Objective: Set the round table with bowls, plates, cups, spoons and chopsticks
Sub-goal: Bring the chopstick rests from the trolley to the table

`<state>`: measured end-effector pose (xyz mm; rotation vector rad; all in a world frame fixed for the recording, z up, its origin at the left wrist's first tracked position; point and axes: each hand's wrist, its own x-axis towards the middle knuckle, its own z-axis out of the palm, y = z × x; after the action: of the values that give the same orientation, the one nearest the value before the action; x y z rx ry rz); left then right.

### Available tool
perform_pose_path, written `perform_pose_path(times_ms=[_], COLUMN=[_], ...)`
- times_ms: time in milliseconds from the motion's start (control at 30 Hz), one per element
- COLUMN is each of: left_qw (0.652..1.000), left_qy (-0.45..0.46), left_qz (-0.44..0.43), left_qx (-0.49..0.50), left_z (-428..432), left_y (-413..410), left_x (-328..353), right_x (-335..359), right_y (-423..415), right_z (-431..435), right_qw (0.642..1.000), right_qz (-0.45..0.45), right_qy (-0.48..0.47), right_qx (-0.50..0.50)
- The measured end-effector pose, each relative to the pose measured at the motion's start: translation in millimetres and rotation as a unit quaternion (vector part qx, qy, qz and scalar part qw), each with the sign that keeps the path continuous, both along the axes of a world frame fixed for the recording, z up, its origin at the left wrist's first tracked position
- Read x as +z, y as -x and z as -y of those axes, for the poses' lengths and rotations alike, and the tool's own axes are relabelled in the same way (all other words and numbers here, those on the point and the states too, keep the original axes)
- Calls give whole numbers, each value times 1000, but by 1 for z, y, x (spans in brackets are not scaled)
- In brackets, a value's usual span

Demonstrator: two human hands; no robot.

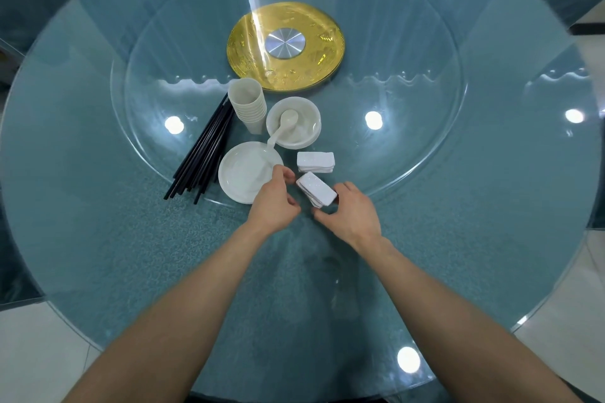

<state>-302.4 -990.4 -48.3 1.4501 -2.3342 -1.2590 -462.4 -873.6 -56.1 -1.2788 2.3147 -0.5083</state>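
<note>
- We see our right hand point(352, 213) clamped on a tilted stack of small white blocks point(316, 191). The fingers curl over its far side and the thumb sits under its near end.
- Our left hand point(275, 199) has its fingers curled, with the tips just beside the left end of that stack. We cannot tell whether they touch it or hold anything.
- A second stack of white blocks point(316, 161) lies flat just beyond the held one, apart from both hands.
- The plates point(235, 173) are stacked just left of our left hand, and its fingertips reach over their right edge.
- The bowls point(304, 137) stand beyond both hands. A white spoon point(281, 127) lies in the top bowl, its handle leaning out toward the plates.
- The cups point(247, 105) are nested in a tall stack beyond the left hand, just left of the bowls.
- The black chopsticks point(203, 154) lie in a loose bundle further left of the left hand, beside the plates and cups.
- All of this sits on the glass turntable point(393, 91) of the round table point(131, 239), near its closer rim.
- A gold disc point(248, 49) lies well beyond the hands, past the cups.
</note>
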Motion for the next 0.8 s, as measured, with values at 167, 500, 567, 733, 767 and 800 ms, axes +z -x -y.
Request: perform_pose_path(times_ms=[167, 500, 567, 733, 767, 800], left_qw=[1000, 1000, 1000, 1000, 1000, 1000], left_qy=[1, 1, 1, -3, -1, 0], left_qz=[-6, -11, -11, -9, -8, -5], left_qx=[10, 11, 11, 10, 9, 8], left_z=[-3, -15, -17, -18, -18, -17], left_y=[-5, -9, -7, -4, -5, -6], left_x=[-4, -3, -3, -4, -4, -6], right_x=[0, -4, -6, -9, -9, -9], right_y=[4, 27, 31, 42, 43, 43], right_z=[-1, 0, 2, 8, 9, 10], right_qw=[1000, 1000, 1000, 999, 999, 999], right_qz=[2, 20, 20, 21, 24, 26], right_qy=[1, 11, 16, 15, 16, 16], right_qx=[-3, 11, 12, 23, 25, 27])
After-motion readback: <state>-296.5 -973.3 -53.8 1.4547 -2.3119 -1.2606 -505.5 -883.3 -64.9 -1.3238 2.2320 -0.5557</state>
